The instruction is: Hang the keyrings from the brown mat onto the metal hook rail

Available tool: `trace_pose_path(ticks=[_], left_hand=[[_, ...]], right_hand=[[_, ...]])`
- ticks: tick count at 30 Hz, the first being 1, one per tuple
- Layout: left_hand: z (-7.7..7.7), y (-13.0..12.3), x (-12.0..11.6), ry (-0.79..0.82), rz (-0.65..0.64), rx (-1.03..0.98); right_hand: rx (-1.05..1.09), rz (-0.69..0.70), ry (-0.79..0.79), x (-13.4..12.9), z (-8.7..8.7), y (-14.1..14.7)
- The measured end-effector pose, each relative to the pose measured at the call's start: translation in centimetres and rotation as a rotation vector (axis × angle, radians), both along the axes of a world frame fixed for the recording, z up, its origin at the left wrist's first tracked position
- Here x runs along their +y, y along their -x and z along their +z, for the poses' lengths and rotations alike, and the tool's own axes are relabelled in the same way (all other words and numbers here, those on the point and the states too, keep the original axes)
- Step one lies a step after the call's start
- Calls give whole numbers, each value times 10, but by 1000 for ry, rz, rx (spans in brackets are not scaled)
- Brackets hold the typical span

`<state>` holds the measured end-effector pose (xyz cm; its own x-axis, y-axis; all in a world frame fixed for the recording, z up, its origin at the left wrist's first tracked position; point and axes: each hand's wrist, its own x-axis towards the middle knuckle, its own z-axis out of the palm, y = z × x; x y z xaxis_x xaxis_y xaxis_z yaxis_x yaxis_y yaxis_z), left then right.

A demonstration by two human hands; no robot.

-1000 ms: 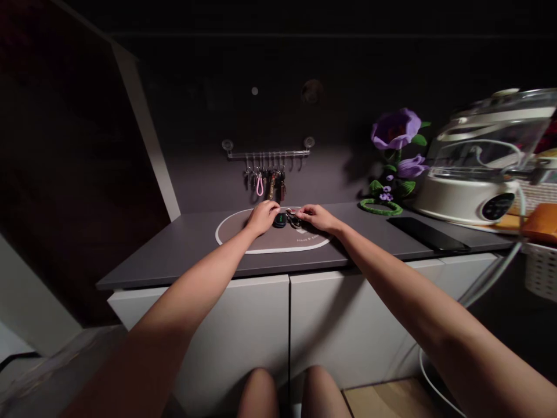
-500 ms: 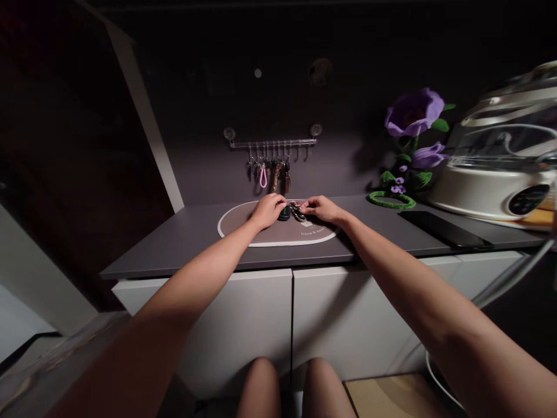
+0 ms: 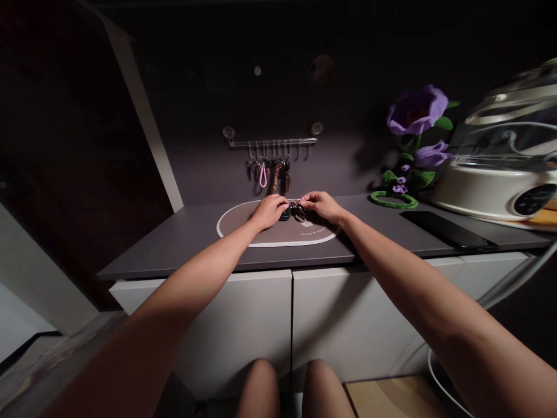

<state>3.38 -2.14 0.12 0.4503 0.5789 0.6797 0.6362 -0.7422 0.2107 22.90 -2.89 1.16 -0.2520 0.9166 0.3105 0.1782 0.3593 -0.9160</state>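
Above the brown oval mat (image 3: 243,223) with a white rim, my left hand (image 3: 270,210) is closed on a dark fob (image 3: 285,213) that has a small green mark. Just to its right hangs a bunch of metal keys (image 3: 299,213), joined to the fob by rings. My right hand (image 3: 321,206) pinches the top of this bunch between thumb and fingertips. The tips of both hands are close together, a small gap apart. Part of the fob is hidden behind my left fingers.
A clear hook rail (image 3: 274,142) on the wall holds several keys and a pink loop (image 3: 263,174). Rightward are a purple flower decoration (image 3: 418,110), a green ring (image 3: 394,200), a black phone (image 3: 446,229) and a white appliance (image 3: 476,191).
My right hand has risen slightly at the fingertips, and the keys hang at a slightly different angle. My left hand has shifted a little to the right.
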Motion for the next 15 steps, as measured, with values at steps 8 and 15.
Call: trace_pose_path(ticks=[8,15], left_hand=[[1,-2,-3,-7,22,-10],[1,-3,-3,-20,106,-12]], right_hand=[[153,31,-2,2,-1,0],[347,52,58,-2,2,2]])
